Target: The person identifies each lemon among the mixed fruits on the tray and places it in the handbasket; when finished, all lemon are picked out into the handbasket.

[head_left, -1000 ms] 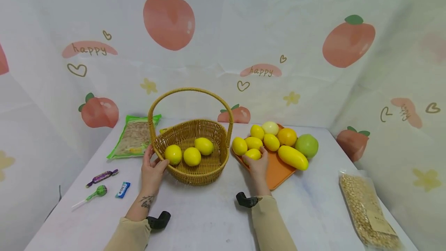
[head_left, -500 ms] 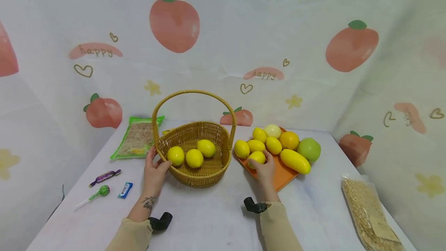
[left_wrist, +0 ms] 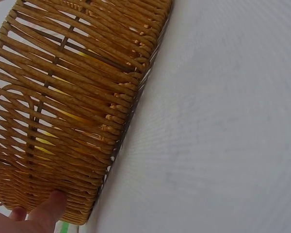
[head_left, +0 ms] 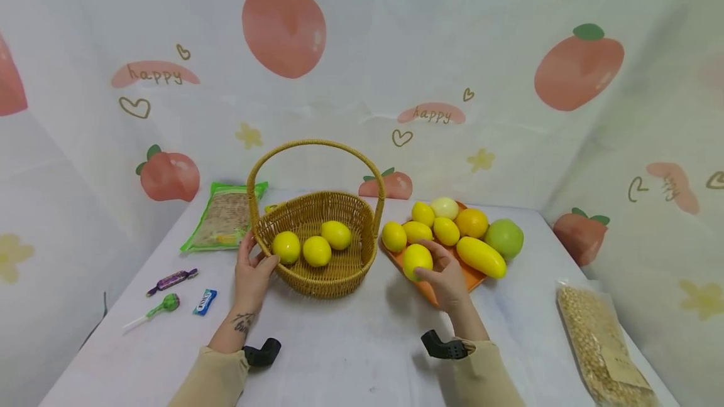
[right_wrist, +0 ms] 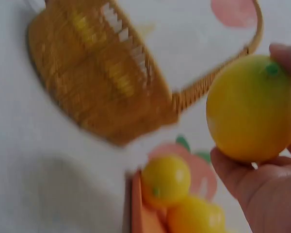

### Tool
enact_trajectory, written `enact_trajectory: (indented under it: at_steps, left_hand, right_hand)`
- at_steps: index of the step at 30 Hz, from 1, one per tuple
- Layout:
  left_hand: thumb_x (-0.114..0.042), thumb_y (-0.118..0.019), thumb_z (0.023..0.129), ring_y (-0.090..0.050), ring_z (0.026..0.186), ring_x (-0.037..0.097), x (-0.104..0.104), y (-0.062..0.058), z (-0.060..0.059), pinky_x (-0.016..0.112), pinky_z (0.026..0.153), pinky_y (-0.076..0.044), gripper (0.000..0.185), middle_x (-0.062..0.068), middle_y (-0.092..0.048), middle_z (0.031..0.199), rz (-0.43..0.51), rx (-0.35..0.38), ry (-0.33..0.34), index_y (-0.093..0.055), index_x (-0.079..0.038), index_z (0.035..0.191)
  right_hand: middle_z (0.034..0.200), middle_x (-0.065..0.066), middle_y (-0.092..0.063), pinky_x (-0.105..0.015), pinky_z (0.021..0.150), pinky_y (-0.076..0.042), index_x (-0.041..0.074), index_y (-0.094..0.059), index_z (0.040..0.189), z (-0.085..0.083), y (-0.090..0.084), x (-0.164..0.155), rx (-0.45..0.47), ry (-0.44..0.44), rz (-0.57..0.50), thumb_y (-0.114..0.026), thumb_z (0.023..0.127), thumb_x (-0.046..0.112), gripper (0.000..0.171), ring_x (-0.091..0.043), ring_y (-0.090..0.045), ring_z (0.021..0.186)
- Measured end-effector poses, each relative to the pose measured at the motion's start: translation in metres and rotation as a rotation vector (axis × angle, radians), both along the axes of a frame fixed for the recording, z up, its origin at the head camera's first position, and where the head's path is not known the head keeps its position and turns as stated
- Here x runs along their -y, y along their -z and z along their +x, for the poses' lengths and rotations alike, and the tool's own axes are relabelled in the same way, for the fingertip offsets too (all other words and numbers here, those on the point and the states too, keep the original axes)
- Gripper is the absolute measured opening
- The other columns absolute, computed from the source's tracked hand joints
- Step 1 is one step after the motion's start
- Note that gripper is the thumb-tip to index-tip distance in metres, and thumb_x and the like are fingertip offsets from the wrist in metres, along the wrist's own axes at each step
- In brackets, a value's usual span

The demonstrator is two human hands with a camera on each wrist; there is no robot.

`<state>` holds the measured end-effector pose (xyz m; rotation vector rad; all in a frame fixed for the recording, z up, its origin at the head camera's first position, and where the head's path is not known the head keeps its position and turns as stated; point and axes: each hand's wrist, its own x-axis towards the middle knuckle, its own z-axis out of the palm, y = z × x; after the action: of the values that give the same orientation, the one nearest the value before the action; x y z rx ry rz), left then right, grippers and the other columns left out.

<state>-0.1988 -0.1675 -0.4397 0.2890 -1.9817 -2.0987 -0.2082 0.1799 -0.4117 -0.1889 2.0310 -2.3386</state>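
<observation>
A wicker basket with a tall handle stands mid-table and holds three lemons. My left hand grips its left rim, the fingers on the weave. My right hand holds a lemon lifted just off the near corner of the orange tray; the right wrist view shows that lemon in my fingers with the basket beyond. Several lemons, an orange, a green apple, a pale fruit and a long yellow fruit lie on the tray.
A green snack packet lies behind the basket at left. Wrapped candies, a lollipop and a small blue packet sit at front left. A bag of grain lies at front right. A printed cloth backdrop closes the table's back and sides.
My right hand has closed round a lemon and raised it off the tray, drawing it toward me. The left hand stays on the basket rim.
</observation>
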Motion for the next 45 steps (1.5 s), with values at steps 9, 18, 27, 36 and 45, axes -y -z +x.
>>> enact_trajectory:
  at_steps: [9, 18, 27, 36, 45]
  left_hand:
    - [-0.001, -0.052, 0.086, -0.033, 0.128, 0.033, -0.001, 0.001, 0.001, 0.005, 0.071, -0.043, 0.081, 0.011, -0.015, 0.153, 0.008, -0.016, -0.006, -0.007, -0.022, 0.150]
    - [0.000, -0.052, 0.087, -0.033, 0.129, 0.032, 0.000, 0.002, -0.001, 0.005, 0.071, -0.044, 0.080, 0.010, -0.015, 0.153, 0.009, -0.012, -0.008, -0.008, -0.022, 0.150]
    - [-0.002, -0.051, 0.087, -0.033, 0.129, 0.033, 0.000, 0.002, 0.001, 0.005, 0.071, -0.043, 0.080, 0.011, -0.015, 0.153, 0.000, -0.012, -0.005, -0.008, -0.022, 0.150]
    - [-0.002, -0.051, 0.087, -0.032, 0.129, 0.033, -0.001, 0.001, 0.002, 0.005, 0.071, -0.043, 0.080, 0.011, -0.014, 0.153, 0.000, -0.007, 0.003, -0.007, -0.022, 0.150]
    - [-0.002, -0.052, 0.086, -0.033, 0.128, 0.033, 0.000, 0.001, 0.001, 0.005, 0.071, -0.043, 0.080, 0.011, -0.015, 0.153, -0.011, -0.016, 0.003, -0.007, -0.022, 0.150]
  right_hand:
    - [0.130, -0.012, -0.047, -0.025, 0.086, -0.049, -0.003, -0.048, 0.127, -0.002, -0.029, 0.050, -0.204, -0.372, -0.093, -0.070, 0.076, 0.001, 0.057, -0.016, -0.050, 0.106]
    - [0.117, 0.000, -0.052, -0.022, 0.082, -0.048, -0.013, -0.036, 0.131, -0.038, -0.060, 0.133, -0.162, -0.487, -0.135, -0.060, 0.077, -0.007, 0.060, -0.015, -0.051, 0.099]
    - [0.131, -0.013, -0.045, -0.027, 0.084, -0.049, -0.001, -0.041, 0.134, -0.084, -0.073, 0.183, -0.015, -0.407, -0.043, -0.056, 0.083, -0.009, 0.054, -0.019, -0.051, 0.104]
    - [0.132, -0.017, -0.044, -0.034, 0.094, -0.047, 0.000, -0.042, 0.133, -0.104, -0.064, 0.194, 0.026, -0.351, 0.011, -0.058, 0.083, -0.009, 0.054, -0.024, -0.050, 0.110]
    - [0.141, -0.015, -0.041, -0.039, 0.110, -0.028, 0.003, -0.045, 0.134, -0.097, -0.061, 0.189, -0.001, -0.296, 0.024, -0.059, 0.084, -0.003, 0.053, -0.025, -0.033, 0.134]
